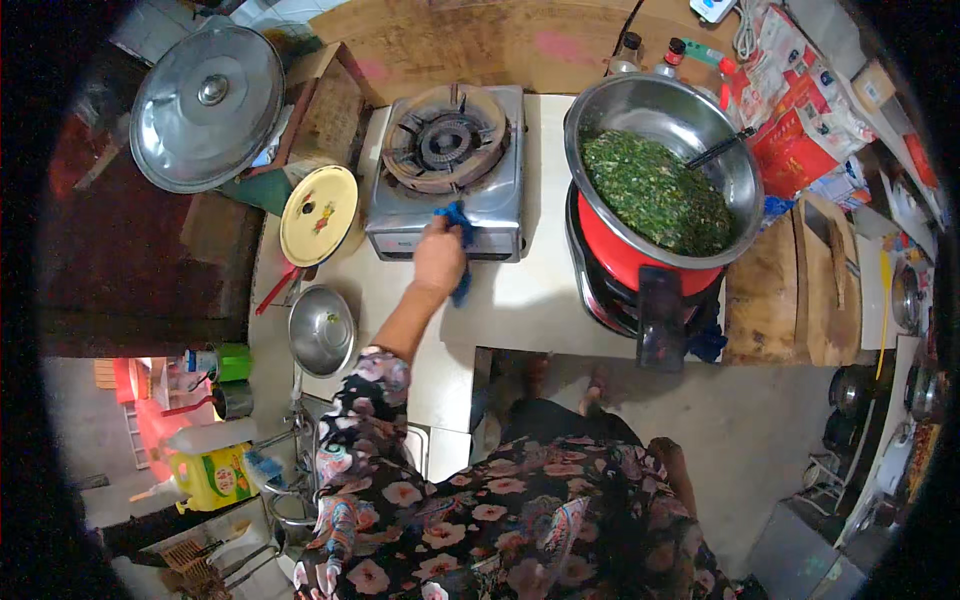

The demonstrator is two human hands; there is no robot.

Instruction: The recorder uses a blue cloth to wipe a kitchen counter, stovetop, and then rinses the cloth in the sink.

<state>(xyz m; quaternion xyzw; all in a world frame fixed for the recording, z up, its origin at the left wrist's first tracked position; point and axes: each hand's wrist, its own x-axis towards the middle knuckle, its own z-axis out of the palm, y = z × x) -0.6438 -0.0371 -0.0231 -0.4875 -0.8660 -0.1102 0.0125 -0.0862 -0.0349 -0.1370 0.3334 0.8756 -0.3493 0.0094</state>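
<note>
My left hand (441,259) grips a crumpled blue cloth (461,289) at the front edge of a single-burner gas stove (495,214). Part of the cloth sticks up above the fist onto the stove's steel top, and the rest hangs below it. On the burner sits a round, stained pan ring (405,165) with nothing on it. My right hand (673,469) hangs low by my right hip, in shadow; its fingers cannot be made out.
Right of the stove, a steel bowl (739,202) of chopped greens (645,191) with chopsticks (720,148) rests on a red pot (611,229). To the left are a yellow enamel lid (321,217), a small steel bowl (322,330) and a large pot lid (202,127). A cleaver (817,217) lies on wooden boards (761,300).
</note>
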